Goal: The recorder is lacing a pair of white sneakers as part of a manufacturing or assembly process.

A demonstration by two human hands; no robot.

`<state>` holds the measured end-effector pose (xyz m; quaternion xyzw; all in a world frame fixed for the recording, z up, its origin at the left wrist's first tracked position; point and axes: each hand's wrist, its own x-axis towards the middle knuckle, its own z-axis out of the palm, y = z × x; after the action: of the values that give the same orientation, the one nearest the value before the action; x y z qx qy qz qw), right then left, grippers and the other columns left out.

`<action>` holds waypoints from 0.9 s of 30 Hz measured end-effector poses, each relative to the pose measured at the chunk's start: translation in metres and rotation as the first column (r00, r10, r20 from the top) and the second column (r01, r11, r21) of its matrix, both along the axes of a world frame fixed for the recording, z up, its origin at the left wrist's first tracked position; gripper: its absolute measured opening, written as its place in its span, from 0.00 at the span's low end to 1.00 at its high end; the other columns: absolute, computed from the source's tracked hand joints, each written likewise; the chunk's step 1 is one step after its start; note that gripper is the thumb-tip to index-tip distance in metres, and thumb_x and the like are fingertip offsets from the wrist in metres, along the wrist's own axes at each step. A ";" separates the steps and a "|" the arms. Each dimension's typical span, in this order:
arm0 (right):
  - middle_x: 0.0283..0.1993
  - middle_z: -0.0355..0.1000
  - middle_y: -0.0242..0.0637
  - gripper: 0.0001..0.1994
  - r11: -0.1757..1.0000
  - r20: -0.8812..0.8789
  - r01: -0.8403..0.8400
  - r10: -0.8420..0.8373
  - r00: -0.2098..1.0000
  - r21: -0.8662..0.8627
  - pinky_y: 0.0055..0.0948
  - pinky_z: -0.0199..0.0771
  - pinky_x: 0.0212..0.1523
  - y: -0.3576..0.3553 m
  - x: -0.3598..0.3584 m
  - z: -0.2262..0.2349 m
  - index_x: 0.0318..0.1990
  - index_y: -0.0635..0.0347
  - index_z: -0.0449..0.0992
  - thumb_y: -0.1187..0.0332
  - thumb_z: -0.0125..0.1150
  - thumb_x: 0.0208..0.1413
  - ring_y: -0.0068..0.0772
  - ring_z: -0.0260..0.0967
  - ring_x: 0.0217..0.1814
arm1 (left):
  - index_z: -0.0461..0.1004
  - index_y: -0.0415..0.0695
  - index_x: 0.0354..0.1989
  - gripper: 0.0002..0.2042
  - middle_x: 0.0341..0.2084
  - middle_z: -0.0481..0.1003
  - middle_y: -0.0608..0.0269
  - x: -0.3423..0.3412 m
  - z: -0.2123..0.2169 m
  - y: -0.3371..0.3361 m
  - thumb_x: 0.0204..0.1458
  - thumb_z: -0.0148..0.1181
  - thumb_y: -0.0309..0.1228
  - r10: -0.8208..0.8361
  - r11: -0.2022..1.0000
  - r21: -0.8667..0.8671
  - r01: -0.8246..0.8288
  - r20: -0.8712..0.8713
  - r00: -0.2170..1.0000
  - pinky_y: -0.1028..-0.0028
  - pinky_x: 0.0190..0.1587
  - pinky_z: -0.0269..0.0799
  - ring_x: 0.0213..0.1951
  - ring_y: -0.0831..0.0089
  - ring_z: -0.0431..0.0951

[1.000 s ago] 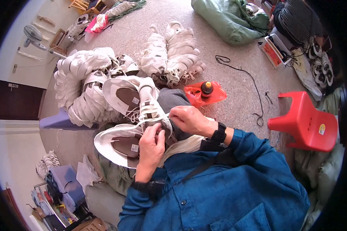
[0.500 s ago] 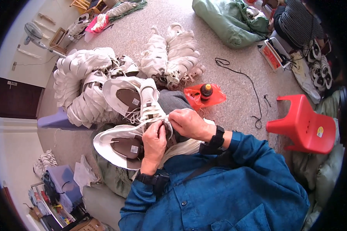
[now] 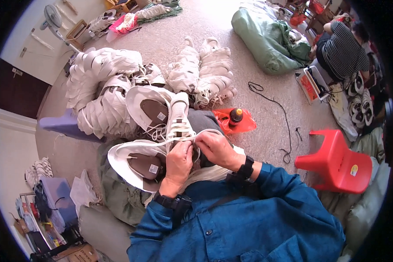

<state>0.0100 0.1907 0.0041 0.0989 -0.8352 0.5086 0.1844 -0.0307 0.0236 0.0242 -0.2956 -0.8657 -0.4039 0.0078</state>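
On my lap lie white shoe uppers with brown insides. One upper (image 3: 178, 114), its tongue and crossed laces facing up, points away from me between two others. Next to it on the far left is an open white upper (image 3: 147, 106); a second open upper (image 3: 135, 168) lies nearer, beside my left wrist. My left hand (image 3: 179, 162) is closed at the near end of the laced upper, thumb and finger pinching its white shoelace (image 3: 182, 139). Just right of it, my right hand (image 3: 219, 150) pinches the same lace, which arcs over the fingers. The fingertips partly hide the lace ends.
Stacked white uppers (image 3: 102, 65) stand ahead-left by a purple stool (image 3: 70, 126); more rows (image 3: 214, 65) lie ahead. A dark bottle (image 3: 236, 116) sits on a red bag. A black cord (image 3: 284, 100) crosses the floor toward a red stool (image 3: 340, 161). Another person (image 3: 343, 50) sits far right.
The view has tilted, bringing more of the other person into sight. My hands stay close together at the laces; the lace at my right hand now curves up in an arc.
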 end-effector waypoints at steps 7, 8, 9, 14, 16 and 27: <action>0.44 0.69 0.48 0.17 0.959 -0.073 0.079 -0.061 0.995 0.271 0.45 0.71 0.46 -0.005 0.006 0.004 0.45 0.63 0.68 0.69 0.66 0.49 0.54 0.69 0.48 | 0.76 0.40 0.35 0.03 0.30 0.77 0.52 0.007 0.041 -0.036 0.54 0.59 0.25 0.012 0.946 -0.322 -0.039 -0.087 0.996 0.60 0.34 0.73 0.32 0.52 0.78; 0.44 0.69 0.48 0.17 0.959 -0.071 0.077 -0.060 0.996 0.273 0.45 0.71 0.46 -0.006 0.006 0.005 0.45 0.63 0.68 0.69 0.66 0.49 0.54 0.69 0.48 | 0.76 0.42 0.34 0.03 0.29 0.76 0.54 0.005 0.040 -0.052 0.55 0.58 0.26 0.049 0.949 -0.303 -0.083 -0.119 0.992 0.60 0.32 0.73 0.32 0.52 0.78; 0.45 0.69 0.48 0.16 0.967 -0.018 0.051 -0.049 0.999 0.248 0.44 0.71 0.47 -0.007 0.006 0.009 0.45 0.63 0.68 0.70 0.65 0.49 0.54 0.69 0.49 | 0.76 0.44 0.34 0.03 0.28 0.75 0.56 0.004 0.042 -0.070 0.55 0.57 0.26 0.095 0.949 -0.284 -0.136 -0.153 0.984 0.60 0.31 0.73 0.31 0.53 0.78; 0.49 0.68 0.48 0.14 0.988 -0.075 0.132 -0.126 0.989 0.080 0.42 0.67 0.55 -0.006 -0.002 0.008 0.45 0.62 0.70 0.72 0.64 0.51 0.53 0.67 0.54 | 0.74 0.43 0.34 0.03 0.26 0.72 0.56 0.014 0.043 -0.082 0.52 0.60 0.23 0.069 0.976 -0.202 -0.087 -0.094 0.993 0.60 0.33 0.72 0.30 0.53 0.75; 0.51 0.68 0.48 0.12 0.962 -0.102 0.156 -0.136 0.985 0.223 0.43 0.65 0.57 0.000 -0.012 0.010 0.44 0.62 0.71 0.72 0.63 0.52 0.52 0.67 0.55 | 0.74 0.43 0.34 0.03 0.26 0.72 0.56 0.014 0.043 -0.077 0.52 0.60 0.24 0.071 0.979 -0.182 -0.092 -0.117 0.991 0.60 0.33 0.72 0.30 0.53 0.76; 0.37 0.72 0.37 0.09 0.987 0.298 -0.038 0.085 0.951 -0.159 0.39 0.64 0.50 0.006 -0.007 0.016 0.33 0.59 0.73 0.66 0.66 0.53 0.44 0.69 0.45 | 0.74 0.40 0.34 0.03 0.28 0.75 0.61 0.001 0.049 -0.046 0.54 0.62 0.23 0.073 0.962 0.246 -0.122 0.198 0.977 0.73 0.29 0.70 0.27 0.71 0.77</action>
<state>0.0034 0.1964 0.0204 0.0314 -0.8092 0.5850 0.0446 -0.0293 -0.0224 0.0730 -0.2098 -0.8167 -0.5374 -0.0155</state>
